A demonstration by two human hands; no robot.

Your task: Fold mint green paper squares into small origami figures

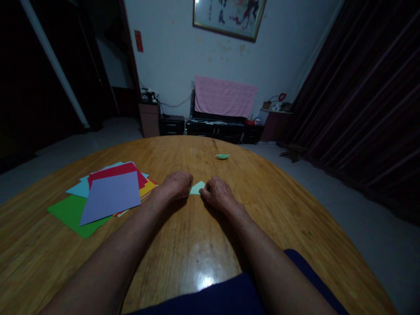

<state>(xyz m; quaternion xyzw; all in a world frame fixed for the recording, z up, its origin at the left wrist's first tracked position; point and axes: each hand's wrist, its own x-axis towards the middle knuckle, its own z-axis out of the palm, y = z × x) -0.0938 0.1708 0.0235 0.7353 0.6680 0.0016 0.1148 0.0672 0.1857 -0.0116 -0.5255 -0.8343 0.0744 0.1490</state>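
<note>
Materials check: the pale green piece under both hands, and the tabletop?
Pale green piece: looks like thin matte paper, flat with a sharp pointed corner, pinned between left hand and right hand. Round table: seemingly wood or wood veneer, visible grain and plank lines, glossy varnish judging by the light glare.

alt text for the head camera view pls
Both hands, left hand and right hand, press a small pale green paper on a round wooden table. A fan of coloured paper sheets lies to the left, and a small folded green piece lies farther away.
</note>
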